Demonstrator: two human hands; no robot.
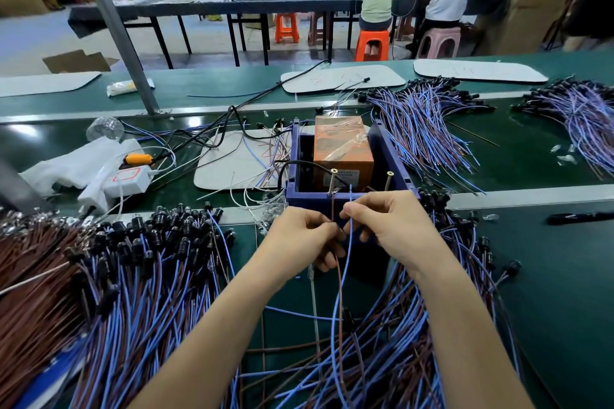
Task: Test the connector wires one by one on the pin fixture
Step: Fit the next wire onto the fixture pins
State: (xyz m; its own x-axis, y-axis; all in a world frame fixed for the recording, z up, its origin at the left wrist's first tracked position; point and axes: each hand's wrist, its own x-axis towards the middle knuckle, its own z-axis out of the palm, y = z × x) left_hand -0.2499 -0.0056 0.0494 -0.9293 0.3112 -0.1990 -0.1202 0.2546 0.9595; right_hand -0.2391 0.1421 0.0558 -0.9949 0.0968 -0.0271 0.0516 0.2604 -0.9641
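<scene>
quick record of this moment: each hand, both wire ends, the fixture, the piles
left hand: fingers pinch brown wire
right hand: fingers pinch blue wire
brown wire end: up at left screw
blue wire end: raised between the two screws, contact unclear
fixture: blue box, right screw, orange block inside
piles: wire bundle at left

The left grip (299,237) and right grip (390,226) are bare — as are the left forearm (226,325) and right forearm (465,325), uncovered to the lower edge. Fingers slender, wrists narrow.
</scene>
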